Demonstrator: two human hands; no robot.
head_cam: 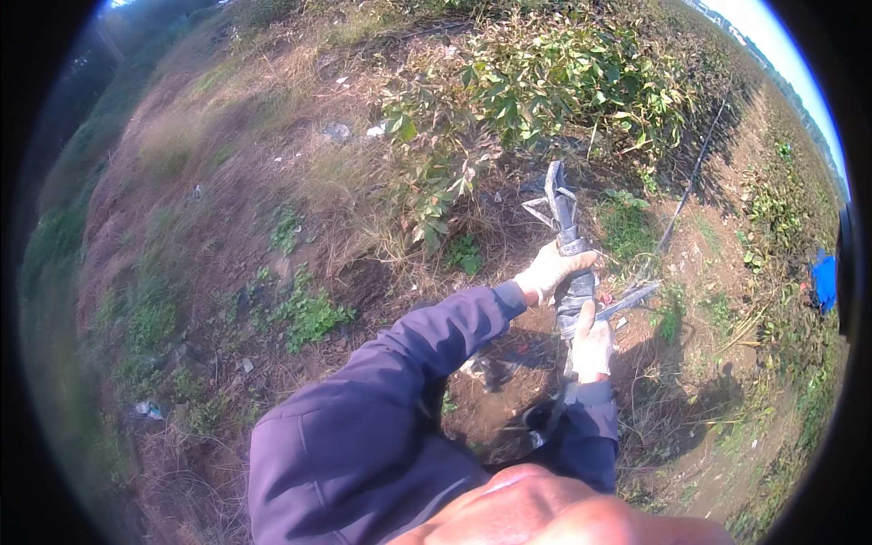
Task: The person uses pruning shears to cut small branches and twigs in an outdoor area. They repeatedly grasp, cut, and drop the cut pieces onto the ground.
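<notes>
A thick, soil-smeared bundle of flat grey-black plastic strip (576,294), apparently drip irrigation tape, stands out in front of my body. My left hand (549,271), in a pale work glove, is wrapped around its upper middle. Lower down, my right hand (591,346), gloved alike, grips the bundle's lower end with the thumb lying along it. Folded loops of strip (557,194) stick out past the far end. A flat length of strip (630,298) slants away to the right beside my right hand. More strip hangs below the bundle towards my feet.
A long dark strip (691,178) stretches over the soil along the crop row. Leafy, partly dried plants (572,82) grow ahead. Dry grass (225,163) covers the left side, with green weeds (310,313) and plastic scraps (337,131). Something blue (824,281) shows at far right.
</notes>
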